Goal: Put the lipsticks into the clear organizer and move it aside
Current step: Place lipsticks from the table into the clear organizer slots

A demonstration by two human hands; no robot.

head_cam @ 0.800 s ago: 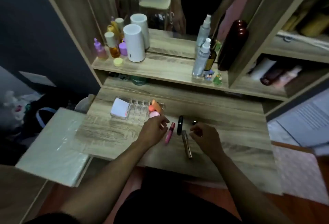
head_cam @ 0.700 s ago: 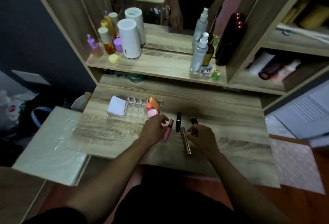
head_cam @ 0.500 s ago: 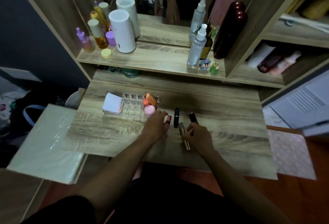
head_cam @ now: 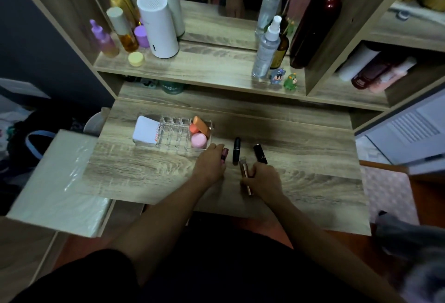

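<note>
The clear organizer (head_cam: 177, 131) stands on the wooden table, holding a white card stack, an orange item and a pink round jar. My left hand (head_cam: 210, 165) lies over a pink lipstick (head_cam: 224, 155) just right of the organizer, fingers curled on it. My right hand (head_cam: 263, 178) is closed around a slim gold-brown lipstick (head_cam: 243, 169) that lies on the table. A black lipstick (head_cam: 236, 149) rests between my hands. Another black lipstick (head_cam: 260, 153) lies just beyond my right hand.
A raised shelf behind the table carries a white cylinder (head_cam: 157, 29), several bottles, a spray bottle (head_cam: 266, 48) and two small figurines (head_cam: 284, 79). A plastic-wrapped board (head_cam: 57, 182) juts out at the table's left. A mirror stands at the back.
Both hands moved forward onto the lipsticks: the left now covers the pink one, the right has closed on the gold-brown one. The camera tilted down and closer.
</note>
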